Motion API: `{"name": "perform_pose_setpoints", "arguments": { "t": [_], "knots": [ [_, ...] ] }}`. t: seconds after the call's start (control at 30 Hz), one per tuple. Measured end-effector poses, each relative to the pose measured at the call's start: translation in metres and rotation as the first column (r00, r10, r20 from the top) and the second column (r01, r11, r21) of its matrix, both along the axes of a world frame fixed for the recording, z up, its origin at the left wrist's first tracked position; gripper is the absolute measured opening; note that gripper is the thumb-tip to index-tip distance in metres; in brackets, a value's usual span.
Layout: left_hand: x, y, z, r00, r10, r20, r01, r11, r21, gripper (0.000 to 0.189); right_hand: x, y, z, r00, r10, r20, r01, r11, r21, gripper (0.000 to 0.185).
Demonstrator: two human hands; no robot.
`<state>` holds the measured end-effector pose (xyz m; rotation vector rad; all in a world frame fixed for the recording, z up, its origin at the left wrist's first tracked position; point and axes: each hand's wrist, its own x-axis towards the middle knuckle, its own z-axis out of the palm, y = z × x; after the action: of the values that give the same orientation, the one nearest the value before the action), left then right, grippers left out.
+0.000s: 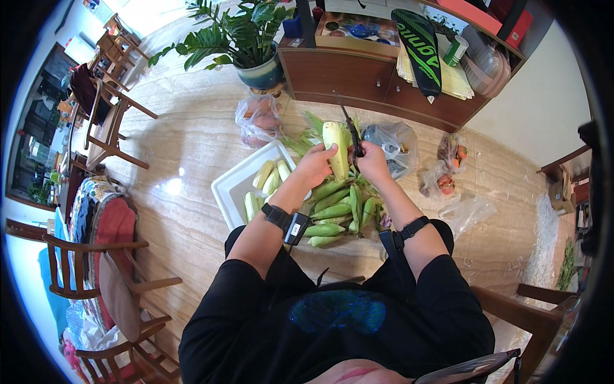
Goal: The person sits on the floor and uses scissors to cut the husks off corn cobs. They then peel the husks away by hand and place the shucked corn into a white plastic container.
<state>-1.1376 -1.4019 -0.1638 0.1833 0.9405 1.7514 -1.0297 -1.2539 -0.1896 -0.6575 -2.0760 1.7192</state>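
My left hand [314,165] grips an ear of corn [337,151] upright, its pale husk mostly trimmed down. Close on its right, my right hand [372,161] holds black-handled scissors [352,127] with the blades pointing up and away. Below both hands lies a pile of green unhusked corn ears [333,210] on the floor. To the left, a white plastic tray [223,192] holds several ears in pale husk. Loose green husks [307,139] lie behind my left hand, partly hidden by it.
Filled plastic bags stand beyond the tray [259,120] and right of the scissors [395,146]. Smaller bags with red produce [446,184] lie farther right. A potted plant [261,72] and a wooden cabinet [336,77] stand ahead; wooden chairs [96,247] are at left.
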Motion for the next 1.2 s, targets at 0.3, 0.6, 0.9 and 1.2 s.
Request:
{"name": "perform_pose_setpoints", "arguments": {
  "t": [0.3,0.6,0.9,1.2],
  "knots": [
    [0.005,0.004,-0.009,0.856,-0.063,-0.513,-0.039,0.982,-0.186,0.041,-0.005,0.004,0.009,0.991,-0.117,0.066,0.128,0.969,-0.213,0.033],
    [0.005,0.011,-0.029,0.471,-0.199,-0.860,-0.229,0.913,-0.337,0.067,0.004,0.000,0.022,0.999,-0.006,0.037,0.018,0.941,-0.337,0.030],
    [0.006,0.007,-0.015,0.268,-0.305,-0.914,-0.239,0.898,-0.370,0.076,0.006,0.010,0.001,0.988,-0.012,0.154,-0.017,0.983,0.184,0.011],
    [0.009,0.000,-0.025,0.922,-0.149,-0.357,0.118,0.987,-0.108,0.044,-0.001,0.022,-0.021,0.948,-0.304,0.096,0.318,0.892,-0.322,0.015]
  ]
}}
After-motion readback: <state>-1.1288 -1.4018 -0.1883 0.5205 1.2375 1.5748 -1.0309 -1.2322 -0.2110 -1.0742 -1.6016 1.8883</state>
